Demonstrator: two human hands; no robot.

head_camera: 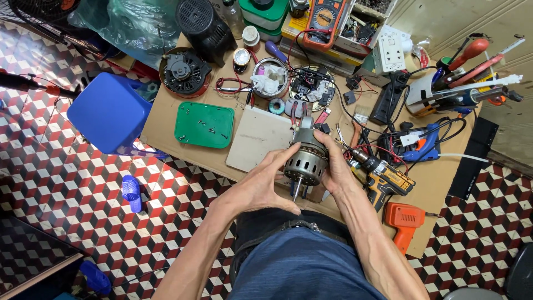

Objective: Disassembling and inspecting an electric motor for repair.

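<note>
1. My feed is bright and evenly lit; I see no dim patches around the fingers [280, 158].
2. Shadows are soft: a faint one lies just under the left hand [261, 186] and the motor [306, 158] the fingers clasp.
3. Mild glare sits on the motor's metal shell between the fingers, and on the clear plastic bag [133, 25] far up-left of them.
4. Near the fingers everything is sharp; no motion blur there.
5. Well away from the fingers, the tiled floor [61, 183] bends toward the frame edges: wide-lens distortion, slightly softer corners.
</note>
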